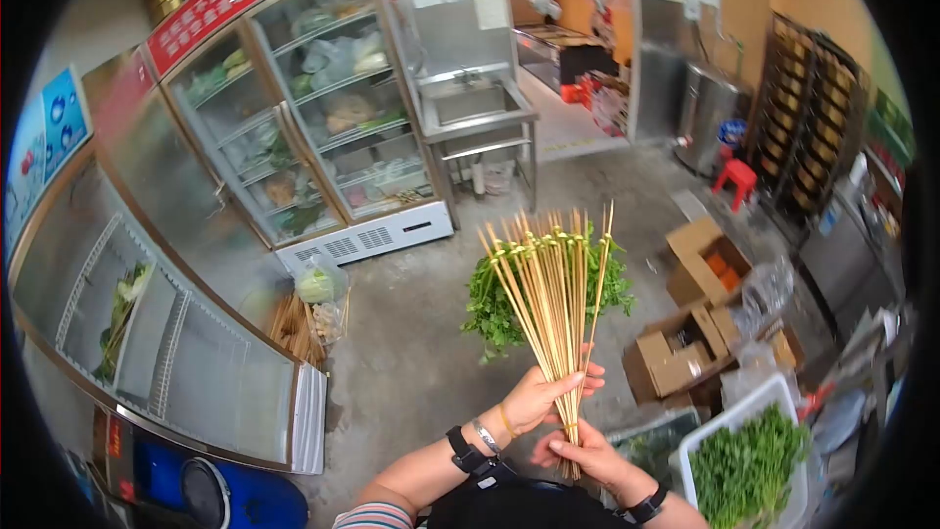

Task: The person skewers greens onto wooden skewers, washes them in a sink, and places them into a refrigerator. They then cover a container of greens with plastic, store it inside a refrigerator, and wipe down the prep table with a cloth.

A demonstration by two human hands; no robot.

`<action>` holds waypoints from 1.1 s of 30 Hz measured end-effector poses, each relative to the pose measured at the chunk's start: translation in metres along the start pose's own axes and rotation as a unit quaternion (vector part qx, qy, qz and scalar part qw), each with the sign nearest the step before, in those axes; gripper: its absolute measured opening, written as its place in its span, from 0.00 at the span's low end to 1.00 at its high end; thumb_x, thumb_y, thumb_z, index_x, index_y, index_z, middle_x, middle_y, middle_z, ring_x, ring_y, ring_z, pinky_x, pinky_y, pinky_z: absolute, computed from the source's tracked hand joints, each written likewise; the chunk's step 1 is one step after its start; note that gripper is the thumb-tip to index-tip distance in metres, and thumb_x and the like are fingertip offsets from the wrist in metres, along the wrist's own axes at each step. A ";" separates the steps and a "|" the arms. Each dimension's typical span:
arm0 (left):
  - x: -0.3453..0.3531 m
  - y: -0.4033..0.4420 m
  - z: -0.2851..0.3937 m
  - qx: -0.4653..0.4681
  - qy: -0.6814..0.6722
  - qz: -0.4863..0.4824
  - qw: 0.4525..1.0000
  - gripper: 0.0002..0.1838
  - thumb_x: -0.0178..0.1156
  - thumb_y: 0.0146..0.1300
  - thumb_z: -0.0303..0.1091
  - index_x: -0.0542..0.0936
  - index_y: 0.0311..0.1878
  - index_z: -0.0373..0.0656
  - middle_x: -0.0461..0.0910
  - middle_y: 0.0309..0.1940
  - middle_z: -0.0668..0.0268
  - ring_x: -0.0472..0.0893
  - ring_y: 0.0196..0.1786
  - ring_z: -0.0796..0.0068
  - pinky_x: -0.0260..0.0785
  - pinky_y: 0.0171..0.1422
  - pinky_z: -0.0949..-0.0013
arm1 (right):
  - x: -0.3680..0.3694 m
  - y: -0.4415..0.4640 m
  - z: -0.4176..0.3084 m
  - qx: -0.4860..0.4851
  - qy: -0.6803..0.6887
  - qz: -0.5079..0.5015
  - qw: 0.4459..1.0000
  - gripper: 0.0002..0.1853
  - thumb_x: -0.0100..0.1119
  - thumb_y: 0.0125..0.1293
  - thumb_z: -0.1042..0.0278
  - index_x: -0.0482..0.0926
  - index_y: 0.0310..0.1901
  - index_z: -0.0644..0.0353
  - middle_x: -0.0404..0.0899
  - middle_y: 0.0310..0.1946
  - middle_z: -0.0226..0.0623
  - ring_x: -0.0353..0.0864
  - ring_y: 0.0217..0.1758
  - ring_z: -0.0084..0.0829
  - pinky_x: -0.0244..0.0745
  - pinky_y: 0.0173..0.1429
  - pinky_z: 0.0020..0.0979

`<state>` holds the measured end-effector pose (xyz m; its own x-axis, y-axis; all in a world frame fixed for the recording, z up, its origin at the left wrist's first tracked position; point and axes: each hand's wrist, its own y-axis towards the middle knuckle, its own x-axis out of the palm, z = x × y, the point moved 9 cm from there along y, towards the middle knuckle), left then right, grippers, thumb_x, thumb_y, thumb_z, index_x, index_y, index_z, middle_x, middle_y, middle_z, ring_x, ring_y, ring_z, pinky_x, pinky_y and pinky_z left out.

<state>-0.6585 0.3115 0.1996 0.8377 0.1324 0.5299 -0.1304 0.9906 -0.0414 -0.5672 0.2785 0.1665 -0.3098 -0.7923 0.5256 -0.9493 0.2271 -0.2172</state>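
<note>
A fanned bundle of thin wooden skewers (548, 304) stands up in front of me, with leafy green herbs (494, 309) threaded near the tips. My left hand (541, 400) is closed around the skewers below their middle. Lower down, my right hand (592, 457) grips the bundle close to its bottom ends, with the thumb across the sticks. One skewer leans slightly apart on the right side of the fan. The palm side of both hands is partly hidden by the sticks.
On the lower right is a white basket (690, 451) of leafy greens. Cardboard boxes (666, 362) lie behind it. Glass-door fridges (343, 98) line the left, with more skewers (292, 328) on the floor beside them. A steel sink (475, 103) and red stool (734, 179) stand farther back.
</note>
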 end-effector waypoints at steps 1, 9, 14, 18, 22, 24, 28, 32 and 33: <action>-0.015 0.005 0.016 0.015 -0.003 0.003 1.000 0.29 0.52 0.70 0.32 0.56 0.71 0.40 0.75 0.53 0.56 0.78 0.55 0.64 0.72 0.60 0.63 | 0.001 0.020 0.004 0.003 -0.013 -0.008 1.000 0.20 0.54 0.69 0.68 0.63 0.60 0.60 0.78 0.37 0.36 0.79 0.39 0.27 0.74 0.43 0.26; -0.122 0.066 0.052 0.024 0.058 0.094 0.994 0.26 0.57 0.67 0.32 0.61 0.65 0.37 0.80 0.45 0.56 0.80 0.50 0.67 0.74 0.56 0.65 | -0.009 0.175 -0.043 -0.043 -0.029 0.099 0.994 0.04 0.50 0.72 0.66 0.66 0.42 0.54 0.64 0.18 0.25 0.61 0.16 0.18 0.56 0.19 0.22; -0.190 0.129 0.080 0.013 0.050 0.110 0.993 0.14 0.52 0.69 0.29 0.67 0.55 0.37 0.80 0.43 0.54 0.80 0.49 0.67 0.76 0.51 0.68 | -0.036 0.258 -0.082 -0.056 -0.223 0.055 0.972 0.07 0.52 0.71 0.65 0.68 0.45 0.56 0.75 0.27 0.29 0.77 0.27 0.22 0.72 0.30 0.23; -0.235 0.214 0.116 0.017 0.061 0.090 0.994 0.13 0.51 0.71 0.31 0.68 0.54 0.37 0.79 0.46 0.55 0.80 0.51 0.66 0.74 0.55 0.67 | -0.078 0.333 -0.098 0.036 -0.068 -0.002 0.997 0.12 0.53 0.71 0.60 0.69 0.47 0.58 0.77 0.30 0.29 0.81 0.33 0.25 0.76 0.38 0.24; -0.277 0.319 0.153 0.066 0.015 0.113 0.991 0.13 0.53 0.69 0.30 0.68 0.54 0.39 0.78 0.44 0.57 0.81 0.49 0.66 0.77 0.53 0.63 | -0.139 0.417 -0.149 0.092 -0.035 -0.014 0.995 0.13 0.54 0.70 0.55 0.72 0.37 0.58 0.73 0.25 0.28 0.73 0.26 0.18 0.66 0.26 0.19; -0.294 0.370 0.174 0.060 -0.017 0.148 0.987 0.14 0.54 0.69 0.31 0.68 0.54 0.40 0.78 0.43 0.59 0.81 0.46 0.68 0.78 0.51 0.64 | -0.166 0.453 -0.193 0.059 -0.096 0.012 0.993 0.14 0.54 0.70 0.55 0.72 0.36 0.58 0.72 0.22 0.27 0.71 0.23 0.17 0.63 0.24 0.19; -0.335 0.463 0.219 0.084 -0.088 0.213 0.969 0.15 0.56 0.68 0.34 0.67 0.55 0.45 0.74 0.36 0.66 0.74 0.31 0.79 0.73 0.37 0.72 | -0.209 0.535 -0.277 -0.036 -0.204 0.072 0.976 0.15 0.53 0.71 0.55 0.72 0.32 0.58 0.68 0.17 0.24 0.65 0.17 0.16 0.60 0.21 0.21; -0.382 0.531 0.257 0.103 -0.111 0.233 0.961 0.16 0.55 0.69 0.37 0.67 0.57 0.47 0.71 0.32 0.69 0.67 0.27 0.84 0.63 0.29 0.76 | -0.239 0.618 -0.322 -0.038 -0.224 0.043 0.973 0.15 0.51 0.72 0.54 0.73 0.36 0.59 0.71 0.20 0.26 0.68 0.21 0.16 0.64 0.25 0.21; -0.397 0.549 0.272 0.108 -0.100 0.235 0.961 0.16 0.55 0.69 0.37 0.67 0.57 0.46 0.71 0.32 0.70 0.67 0.26 0.84 0.62 0.28 0.77 | -0.247 0.643 -0.335 -0.043 -0.224 0.041 0.973 0.15 0.51 0.72 0.54 0.73 0.36 0.59 0.71 0.20 0.26 0.68 0.21 0.16 0.64 0.25 0.21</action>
<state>-1.2074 0.7934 0.1972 0.5445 0.5320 0.6484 -0.5945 0.7902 -0.1491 -1.1188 0.8101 0.1724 -0.3495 -0.9323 0.0934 -0.9290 0.3318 -0.1640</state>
